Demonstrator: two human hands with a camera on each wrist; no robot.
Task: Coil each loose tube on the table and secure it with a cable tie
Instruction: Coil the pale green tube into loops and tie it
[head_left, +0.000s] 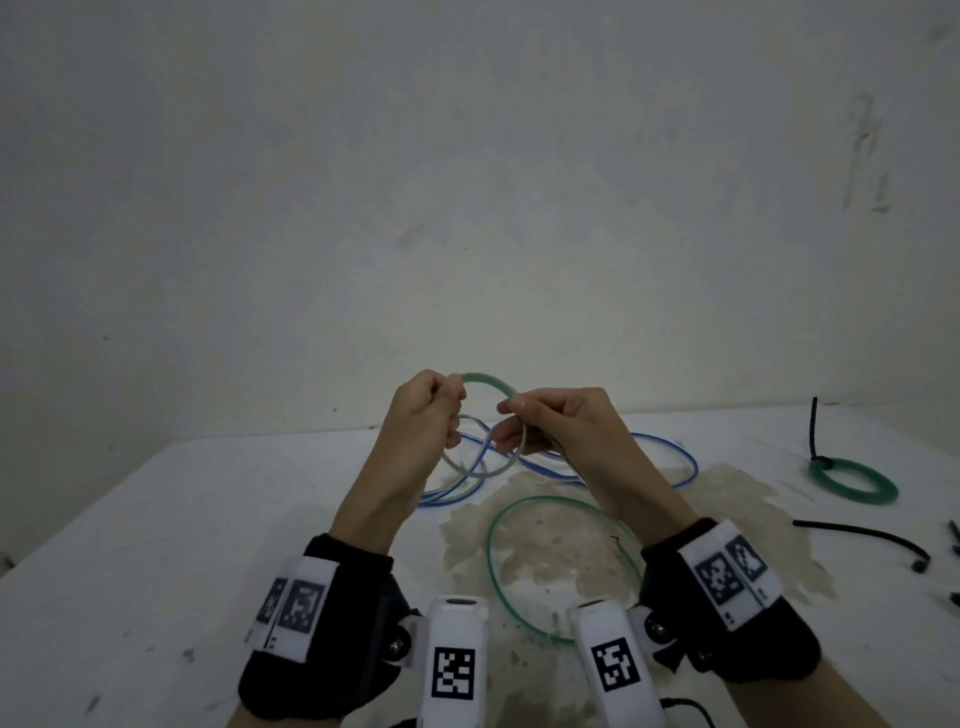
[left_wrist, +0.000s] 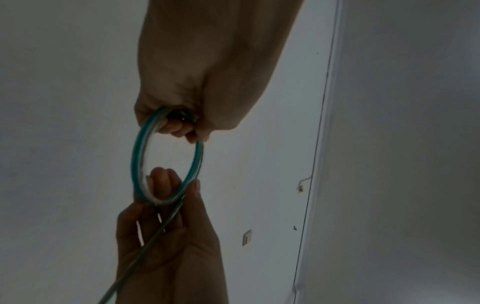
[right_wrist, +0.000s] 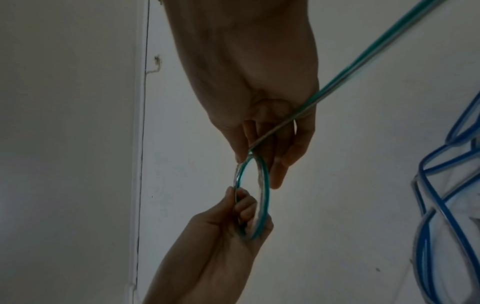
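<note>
Your left hand (head_left: 423, 410) pinches the small loop of green tube (head_left: 488, 378) held above the table (head_left: 156, 519); your right hand (head_left: 550, 421) curls round the feeding strand. The tube looks light, springy and probably slick, so grip where the turns overlap. Only the head view shows the slack on the table, the loose blue tube (head_left: 675, 457) and the finished green coil (head_left: 852, 480). The wrist views show the finger placement.

Both hands (right_wrist: 259, 127) pinch a green tube (right_wrist: 265, 197) loop.
</note>
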